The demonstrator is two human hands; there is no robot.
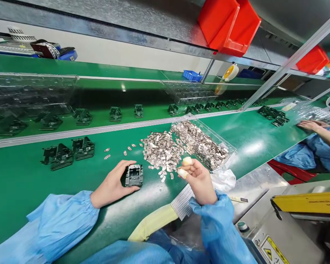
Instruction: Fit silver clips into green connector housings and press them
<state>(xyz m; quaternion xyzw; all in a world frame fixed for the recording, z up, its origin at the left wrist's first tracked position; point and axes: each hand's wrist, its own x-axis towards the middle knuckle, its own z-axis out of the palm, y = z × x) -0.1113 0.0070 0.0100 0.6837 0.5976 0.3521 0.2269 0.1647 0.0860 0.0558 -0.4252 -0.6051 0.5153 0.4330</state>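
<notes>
My left hand (pixel 114 184) grips a small dark circuit-board assembly (pixel 134 175) with a frame-like top, thumb on the near side and fingers on the far side, at the green bench top. My right hand (pixel 199 179), with pale finger cots on thumb and index finger, is bent in a pinch by the near edge of a pile of small metal plates (pixel 161 150). Whatever sits between those fingertips is too small to make out. More such plates fill a clear plastic tray (pixel 229 157) behind my right hand. A few loose plates (pixel 107 157) lie left of the pile.
Two similar board assemblies (pixel 83 148) stand to the left, and several more (pixel 115 113) line the strip behind the white rail (pixel 112 128). Red bins (pixel 231 27) sit on the shelf overhead. At right, a co-worker's hands (pixel 313 125) rest near clear trays. Yellow-marked equipment (pixel 308 203) stands front right.
</notes>
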